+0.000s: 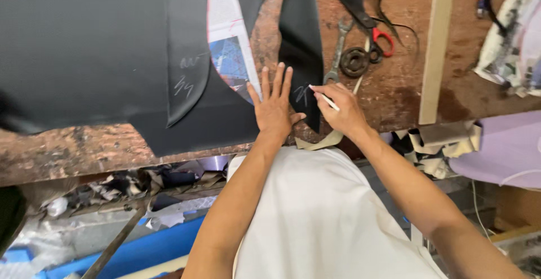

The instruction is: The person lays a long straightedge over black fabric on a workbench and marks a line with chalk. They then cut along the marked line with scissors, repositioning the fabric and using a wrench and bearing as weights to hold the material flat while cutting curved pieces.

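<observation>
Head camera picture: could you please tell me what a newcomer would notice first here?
The left hand lies flat on a narrow black strip at the middle of the worn brown table, while the right hand holds a thin white marker to it. A big black sheet fills the upper left.

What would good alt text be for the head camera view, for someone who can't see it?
The left hand lies flat beside a narrow black sheet piece on a worn brown workbench while the right hand holds a thin white marker against it. Red-handled scissors and a wrench lie just beyond.
</observation>
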